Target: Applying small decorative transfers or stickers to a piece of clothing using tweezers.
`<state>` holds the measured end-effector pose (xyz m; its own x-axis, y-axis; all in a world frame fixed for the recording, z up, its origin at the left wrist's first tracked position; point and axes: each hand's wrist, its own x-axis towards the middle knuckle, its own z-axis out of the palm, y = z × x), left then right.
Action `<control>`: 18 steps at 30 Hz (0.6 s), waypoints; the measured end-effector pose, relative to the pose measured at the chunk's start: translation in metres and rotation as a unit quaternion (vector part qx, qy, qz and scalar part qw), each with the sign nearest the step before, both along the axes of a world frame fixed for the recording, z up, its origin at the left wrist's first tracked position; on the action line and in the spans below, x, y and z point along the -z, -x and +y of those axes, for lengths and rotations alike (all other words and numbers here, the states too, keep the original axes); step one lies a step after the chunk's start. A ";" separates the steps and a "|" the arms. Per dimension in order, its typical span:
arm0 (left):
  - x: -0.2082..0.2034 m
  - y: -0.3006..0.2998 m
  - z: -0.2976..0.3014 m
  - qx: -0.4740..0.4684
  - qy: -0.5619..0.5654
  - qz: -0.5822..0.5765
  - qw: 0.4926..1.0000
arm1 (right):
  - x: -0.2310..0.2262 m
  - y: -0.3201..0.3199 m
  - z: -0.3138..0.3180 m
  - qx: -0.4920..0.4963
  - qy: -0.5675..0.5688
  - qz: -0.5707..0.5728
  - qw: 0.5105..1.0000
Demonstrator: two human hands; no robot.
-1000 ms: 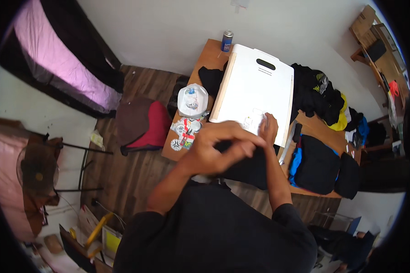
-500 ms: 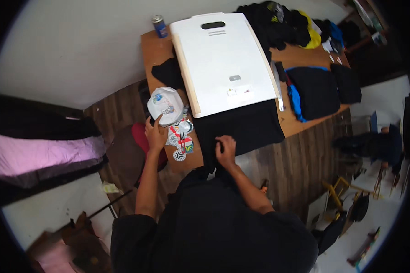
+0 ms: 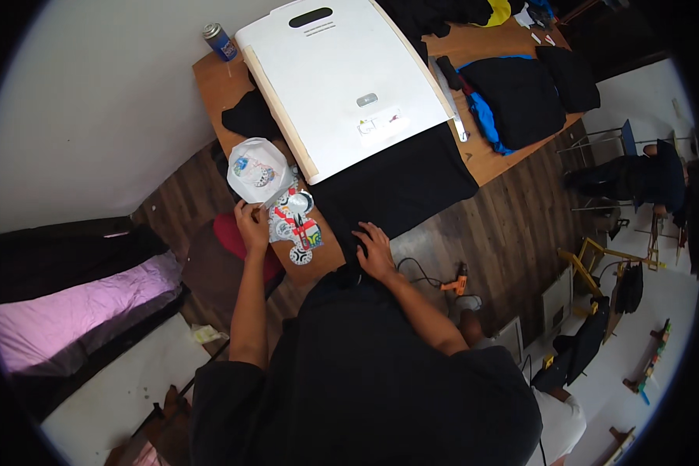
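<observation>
- We look down from the person's head, wide-angle.
- We face the worktop point(image 3: 222, 89) from near, past the left hand point(image 3: 252, 227) and right hand point(image 3: 377, 252).

Blue can point(image 3: 220, 43) near wall point(image 3: 93, 101); orange drill point(image 3: 456, 282).

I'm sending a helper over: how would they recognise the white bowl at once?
Find the wooden table bearing the big white panel with a dark slot. Left of that panel, near the table's edge, is the bowl, the left hand at its near rim. Unlike the flat patterned pieces beside it, it is hollow and angular, with coloured bits inside.
</observation>
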<state>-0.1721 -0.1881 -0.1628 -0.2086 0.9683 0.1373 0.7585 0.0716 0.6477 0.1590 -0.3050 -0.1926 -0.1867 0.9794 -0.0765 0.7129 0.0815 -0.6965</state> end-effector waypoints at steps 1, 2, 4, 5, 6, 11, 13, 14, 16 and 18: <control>0.000 -0.002 -0.002 -0.031 0.017 -0.064 0.997 | 0.001 0.000 0.000 0.000 -0.003 -0.001 1.000; -0.001 -0.004 -0.001 -0.061 0.033 -0.127 0.989 | 0.004 0.001 0.001 -0.001 -0.007 -0.001 1.000; -0.010 -0.019 -0.002 -0.070 0.010 -0.161 0.984 | 0.008 -0.004 0.002 0.000 -0.011 -0.003 1.000; -0.013 -0.021 -0.004 -0.079 -0.011 -0.193 0.978 | 0.009 -0.006 0.002 -0.001 -0.012 -0.004 1.000; -0.012 -0.021 -0.006 -0.075 -0.024 -0.187 0.979 | 0.009 -0.008 0.003 -0.010 -0.016 -0.002 1.000; -0.026 -0.036 -0.025 -0.099 -0.081 -0.208 0.970 | 0.012 -0.028 0.009 -0.032 -0.006 -0.009 0.999; -0.034 -0.041 -0.035 -0.078 -0.081 -0.186 0.976 | 0.010 -0.035 0.017 -0.028 0.007 0.029 0.999; -0.045 -0.050 -0.041 -0.086 -0.087 -0.192 0.974 | 0.008 -0.039 0.020 -0.011 0.027 0.065 0.997; -0.060 -0.056 -0.051 -0.039 -0.139 -0.059 0.988 | 0.006 -0.045 0.035 -0.042 0.033 0.097 0.994; -0.090 -0.081 -0.063 -0.082 -0.096 -0.125 0.984 | -0.006 -0.042 0.053 -0.071 0.042 0.128 0.988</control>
<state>-0.0912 -0.2513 -0.0730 -0.4098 0.8804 0.2387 0.5617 0.0374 0.8265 0.2013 -0.2522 -0.1861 -0.3452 0.9344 -0.0882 0.4981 0.1027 -0.8610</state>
